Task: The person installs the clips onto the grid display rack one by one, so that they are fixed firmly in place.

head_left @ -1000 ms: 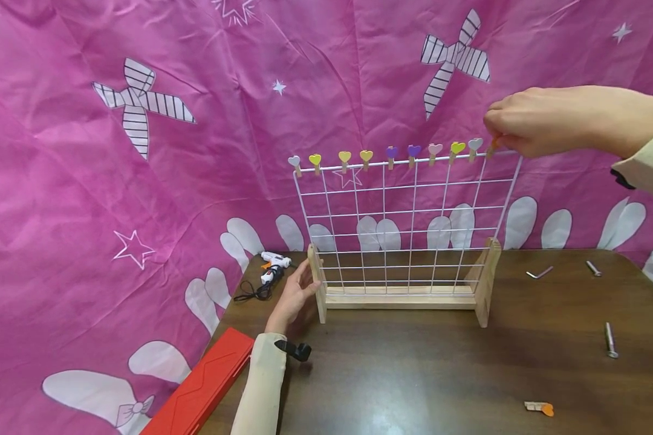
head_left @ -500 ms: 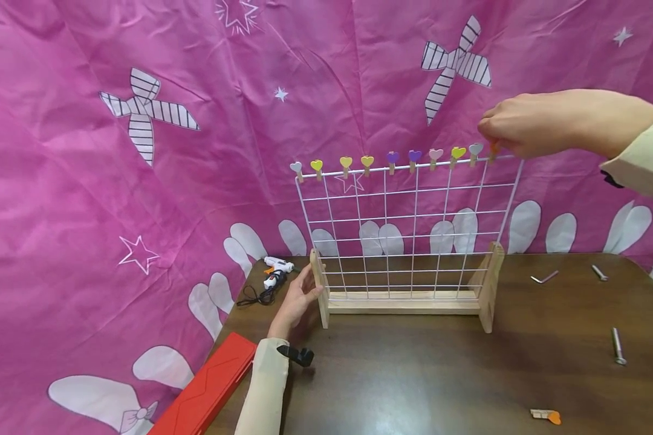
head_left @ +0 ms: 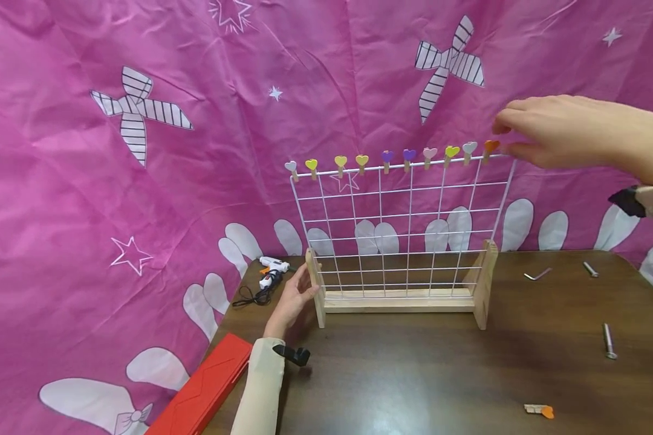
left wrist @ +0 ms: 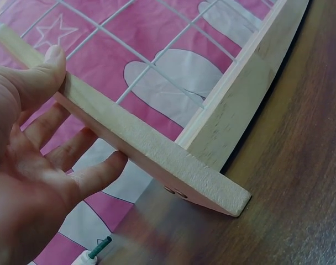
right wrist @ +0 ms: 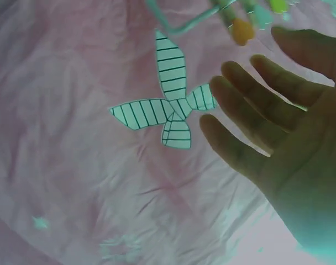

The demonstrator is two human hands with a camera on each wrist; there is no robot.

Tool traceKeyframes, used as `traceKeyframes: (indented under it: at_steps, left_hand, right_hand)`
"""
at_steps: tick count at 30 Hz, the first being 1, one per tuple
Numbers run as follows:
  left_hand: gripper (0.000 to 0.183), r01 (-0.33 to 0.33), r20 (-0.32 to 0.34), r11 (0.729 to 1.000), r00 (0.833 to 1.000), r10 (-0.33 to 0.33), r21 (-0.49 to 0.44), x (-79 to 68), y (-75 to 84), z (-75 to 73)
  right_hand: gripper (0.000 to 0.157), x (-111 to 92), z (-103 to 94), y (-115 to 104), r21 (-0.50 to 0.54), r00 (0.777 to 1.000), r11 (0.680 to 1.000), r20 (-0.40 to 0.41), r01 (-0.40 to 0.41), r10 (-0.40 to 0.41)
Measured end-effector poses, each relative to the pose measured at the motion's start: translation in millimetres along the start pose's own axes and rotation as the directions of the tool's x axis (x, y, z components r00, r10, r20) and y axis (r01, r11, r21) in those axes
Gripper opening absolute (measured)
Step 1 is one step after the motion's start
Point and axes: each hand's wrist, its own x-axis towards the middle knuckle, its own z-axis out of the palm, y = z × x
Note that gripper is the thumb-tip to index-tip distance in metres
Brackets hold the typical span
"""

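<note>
A white wire grid (head_left: 410,211) stands upright in a wooden stand (head_left: 397,305). My left hand (head_left: 291,302) grips the stand's left end board (left wrist: 151,146), thumb over its edge and fingers along the outer side. Mini clothespins with coloured hearts line the grid's top bar, the rightmost being an orange-heart clothespin (head_left: 491,147). Just right of that one is my right hand (head_left: 571,133), thumb and fingers spread apart and holding nothing. In the right wrist view, the orange heart (right wrist: 242,32) sits a short way from the fingertips.
Another orange-heart clothespin (head_left: 539,411) lies on the table at the front right. Bolts (head_left: 609,341) and a hex key (head_left: 537,275) lie at the right. A glue gun (head_left: 274,264) with a black cord is at the back left, near a red box (head_left: 204,383).
My right hand has let go of the orange-heart clothespin, opened its fingers and drawn slightly right. The clothespin stays on the top bar. My left hand keeps its hold on the stand.
</note>
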Motion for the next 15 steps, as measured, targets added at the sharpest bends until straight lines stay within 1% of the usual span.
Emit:
traceKeyframes:
  at_steps: [3, 6, 9, 11, 13, 15]
  left_hand:
    - [0.063, 0.005, -0.002, 1.000, 1.000, -0.005, 0.009, -1.8, 1.6, -3.5]
    - [0.063, 0.010, -0.003, 1.000, 1.000, -0.010, 0.007, -3.0, 2.3, -3.6]
    - [0.063, 0.013, 0.000, 1.000, 1.000, -0.013, -0.001, -3.0, 2.0, -2.4]
    - [0.064, 0.013, 0.000, 1.000, 1.000, -0.013, -0.005, -2.8, 2.1, -1.5]
    - [0.064, 0.016, -0.001, 1.000, 1.000, -0.016, -0.008, -2.6, 2.1, -0.7]
    - [0.064, 0.019, 0.000, 1.000, 1.000, -0.019, -0.011, -2.5, 2.0, -0.3]
  right_hand:
    - [0.028, -18.9, 4.3, -5.0, 0.053, 0.994, 0.999, -0.107, -0.005, 0.011]
    - [0.030, -39.0, 11.7, -9.2, 0.111, 0.978, 0.994, -0.209, 0.007, 0.016]
    - [0.023, -57.4, 23.4, -14.0, 0.157, 0.950, 0.986, -0.311, 0.049, 0.002]
    - [0.017, -67.8, 33.0, -17.9, 0.179, 0.926, 0.979, -0.376, 0.097, -0.022]
    - [0.021, -77.8, 42.3, -23.7, 0.219, 0.905, 0.966, -0.423, 0.141, -0.037]
    - [0.028, -87.6, 50.3, -31.5, 0.260, 0.901, 0.953, -0.432, 0.156, -0.030]
